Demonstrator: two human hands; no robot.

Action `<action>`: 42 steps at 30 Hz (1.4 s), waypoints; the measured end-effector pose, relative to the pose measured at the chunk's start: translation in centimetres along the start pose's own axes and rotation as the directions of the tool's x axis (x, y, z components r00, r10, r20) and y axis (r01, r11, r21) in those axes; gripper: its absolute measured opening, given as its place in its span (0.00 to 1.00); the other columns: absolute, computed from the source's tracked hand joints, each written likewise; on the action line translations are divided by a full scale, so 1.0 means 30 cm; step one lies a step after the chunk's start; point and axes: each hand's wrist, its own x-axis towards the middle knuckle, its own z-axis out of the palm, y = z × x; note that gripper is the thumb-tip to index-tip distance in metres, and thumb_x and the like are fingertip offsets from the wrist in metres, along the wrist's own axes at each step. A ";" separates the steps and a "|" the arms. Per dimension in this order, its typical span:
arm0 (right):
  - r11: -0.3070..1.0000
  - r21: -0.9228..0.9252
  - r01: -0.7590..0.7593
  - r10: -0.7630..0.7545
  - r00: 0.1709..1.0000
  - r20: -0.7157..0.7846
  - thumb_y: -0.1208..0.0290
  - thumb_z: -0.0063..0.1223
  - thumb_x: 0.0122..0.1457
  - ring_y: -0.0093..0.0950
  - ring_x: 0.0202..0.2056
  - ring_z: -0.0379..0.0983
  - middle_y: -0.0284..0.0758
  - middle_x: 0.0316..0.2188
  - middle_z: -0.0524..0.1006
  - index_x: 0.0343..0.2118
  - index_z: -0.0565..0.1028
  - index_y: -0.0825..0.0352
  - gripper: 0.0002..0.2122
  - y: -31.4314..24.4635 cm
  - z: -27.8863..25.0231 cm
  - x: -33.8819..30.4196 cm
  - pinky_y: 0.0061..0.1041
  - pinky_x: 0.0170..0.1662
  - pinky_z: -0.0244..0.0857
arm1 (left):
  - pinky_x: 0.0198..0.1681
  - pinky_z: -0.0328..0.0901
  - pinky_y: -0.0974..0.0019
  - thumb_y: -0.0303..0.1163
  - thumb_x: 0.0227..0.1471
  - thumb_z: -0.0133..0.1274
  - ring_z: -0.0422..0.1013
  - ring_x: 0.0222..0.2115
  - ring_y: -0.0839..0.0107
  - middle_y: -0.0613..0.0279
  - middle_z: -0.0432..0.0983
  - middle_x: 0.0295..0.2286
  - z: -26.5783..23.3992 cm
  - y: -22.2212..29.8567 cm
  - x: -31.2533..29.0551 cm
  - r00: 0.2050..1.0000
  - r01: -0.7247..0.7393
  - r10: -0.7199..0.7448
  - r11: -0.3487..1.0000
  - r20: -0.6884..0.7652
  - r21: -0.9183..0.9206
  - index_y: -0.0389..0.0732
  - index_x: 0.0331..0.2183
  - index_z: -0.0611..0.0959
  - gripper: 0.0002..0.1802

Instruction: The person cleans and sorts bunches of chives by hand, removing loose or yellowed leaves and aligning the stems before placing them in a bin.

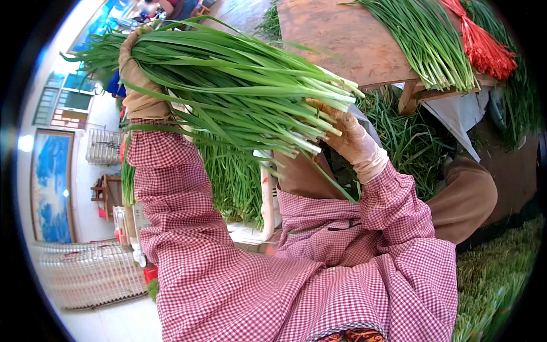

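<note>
A big loose bunch of garlic chives (239, 71) is held up in front of me, its green leaf tips to the left and pale cut ends to the right. My left hand (138, 85), in a thin tan glove, is wrapped round the leafy part. At the stem ends my right hand (354, 139), gloved too, grips from below and the near side. Its fingers are partly hidden behind the stems. A few leaves hang loose beneath the bunch, one reaching down beside my right sleeve.
On the wooden table (347, 43) lies another chive bundle (421, 45) beside red ties (484, 48). Loose chives (404, 134) fill the space below it. More chives (233, 176) stand near a white metal frame (266, 205). A chive pile (490, 285) lies at lower right.
</note>
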 end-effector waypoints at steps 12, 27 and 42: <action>0.933 -0.358 -0.027 -0.110 0.927 -0.359 0.67 0.44 0.58 0.25 0.41 0.68 0.33 0.40 0.71 0.45 0.67 0.66 0.14 -0.144 0.060 0.035 0.27 0.46 0.62 | 0.45 0.65 0.66 0.31 0.55 0.39 0.69 0.37 0.68 0.55 0.73 0.36 0.255 0.021 -0.067 0.965 -0.110 0.091 0.992 0.247 0.064 0.35 0.39 0.74 0.13; 0.714 -0.586 -0.383 -0.040 0.813 -0.581 0.57 0.51 0.53 0.26 0.45 0.64 0.39 0.47 0.66 0.51 0.62 0.70 0.27 -0.139 -0.178 -0.209 0.28 0.47 0.60 | 0.45 0.65 0.70 0.30 0.49 0.49 0.69 0.40 0.69 0.56 0.71 0.40 0.160 0.034 0.075 0.778 -0.625 0.306 0.281 0.549 0.729 0.31 0.45 0.68 0.21; 0.973 0.139 0.184 -0.161 0.973 -0.163 0.59 0.45 0.57 0.29 0.46 0.66 0.36 0.45 0.69 0.50 0.64 0.65 0.21 -0.119 0.001 -0.022 0.32 0.47 0.65 | 0.47 0.63 0.64 0.33 0.53 0.41 0.68 0.39 0.65 0.51 0.72 0.37 0.255 0.006 -0.008 0.940 -0.225 0.195 0.971 0.280 0.077 0.31 0.36 0.73 0.14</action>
